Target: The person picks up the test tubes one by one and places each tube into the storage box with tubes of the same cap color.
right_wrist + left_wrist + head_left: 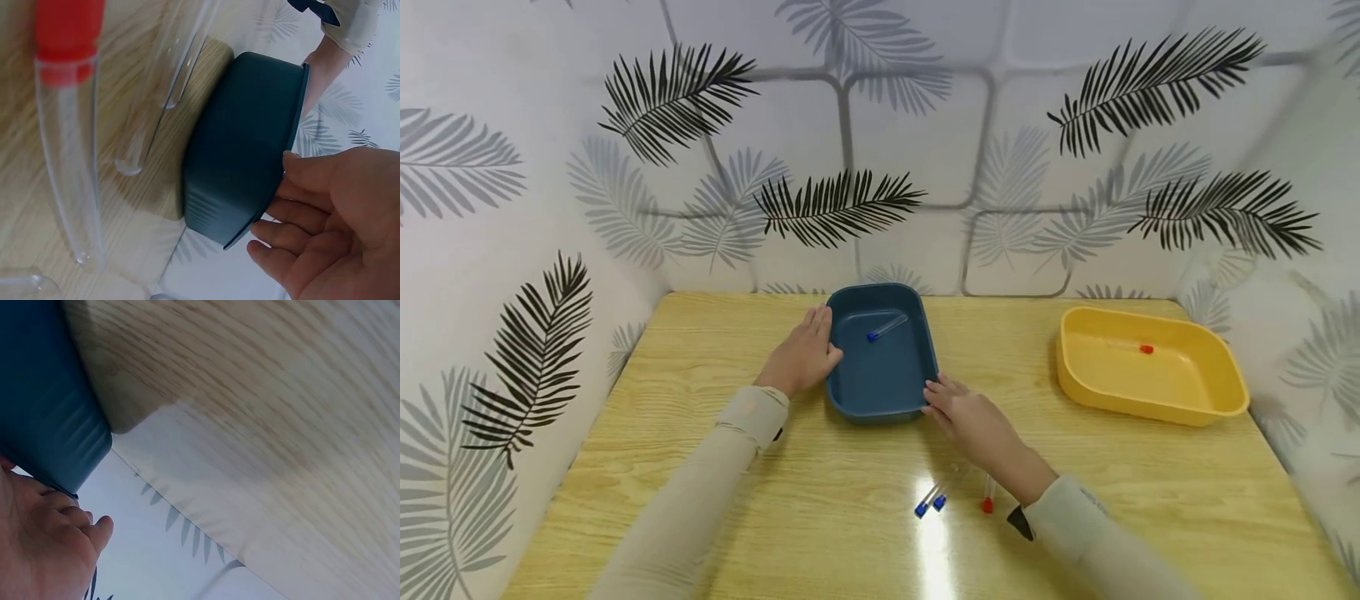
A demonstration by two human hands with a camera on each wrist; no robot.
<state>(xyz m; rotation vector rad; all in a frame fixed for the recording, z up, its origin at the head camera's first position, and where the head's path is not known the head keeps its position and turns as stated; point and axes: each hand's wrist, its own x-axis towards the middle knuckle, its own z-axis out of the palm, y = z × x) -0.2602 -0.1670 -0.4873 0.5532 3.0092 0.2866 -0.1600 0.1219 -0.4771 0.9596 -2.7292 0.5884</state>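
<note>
A dark blue plastic tray [883,379] stands toward the back of the wooden table. Inside it lies a clear test tube [887,327] with a blue cap. My left hand [802,354] holds the tray's left rim, its thumb reaching over the edge. At the near right corner, my right hand [973,425] holds the rim, as the right wrist view also shows. Below that hand lie two blue-capped test tubes [929,498] and a red-capped test tube [70,137], their far ends partly hidden from the head view.
A yellow tray [1150,404] stands at the table's right side, holding a test tube with a red cap [1146,349]. The patterned wall [917,250] rises directly behind the table [820,517].
</note>
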